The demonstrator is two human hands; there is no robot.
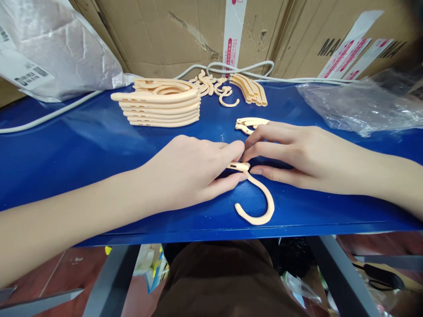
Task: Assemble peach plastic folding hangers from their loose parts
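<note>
My left hand (198, 169) is closed round a cream plastic folding hanger arm (238, 166), most of it hidden under the fingers. From the arm's end a hanger hook (269, 202) curves down toward the table's front edge. My right hand (300, 154) comes in from the right with its fingers apart, fingertips close around the joint of arm and hook. Whether they touch it I cannot tell. Just behind these fingers lies a folded hanger (253, 121), partly covered by my right hand.
On the blue table (99, 149) stand a stack of folded hangers (158, 108), loose hooks (228, 101) and a pile of hanger arms (249, 88). Clear plastic (363, 105) lies at right, a wrapped parcel (56, 44) at left. Cardboard boxes (191, 31) and a white cable (49, 115) run behind.
</note>
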